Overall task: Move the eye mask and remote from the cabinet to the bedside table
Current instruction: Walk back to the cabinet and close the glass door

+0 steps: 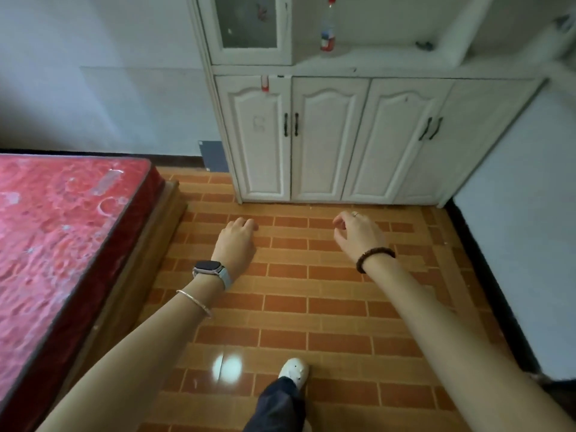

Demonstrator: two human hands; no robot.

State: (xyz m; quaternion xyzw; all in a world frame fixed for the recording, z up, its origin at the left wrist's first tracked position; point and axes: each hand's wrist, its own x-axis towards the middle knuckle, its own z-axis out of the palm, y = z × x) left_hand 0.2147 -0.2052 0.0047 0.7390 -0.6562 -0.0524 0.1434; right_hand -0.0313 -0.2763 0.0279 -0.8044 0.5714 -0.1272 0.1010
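Both hands reach forward empty over brick-patterned orange floor tiles (pixel 311 307): left hand (pixel 235 241) loosely curled, right hand (pixel 358 233) half-open. White wooden cabinet (pixel 327 135) stands far ahead.

No text, brand, number or sign can be read anywhere in the view. The clear plastic bottle with a red cap (pixel 328 29) on the open shelf of the white panelled wooden cabinet (pixel 330 135) carries a red, white and blue label, but its print is too blurred to make out. The small red-and-white tag (pixel 265 83) at the top of the leftmost cabinet door is equally illegible.
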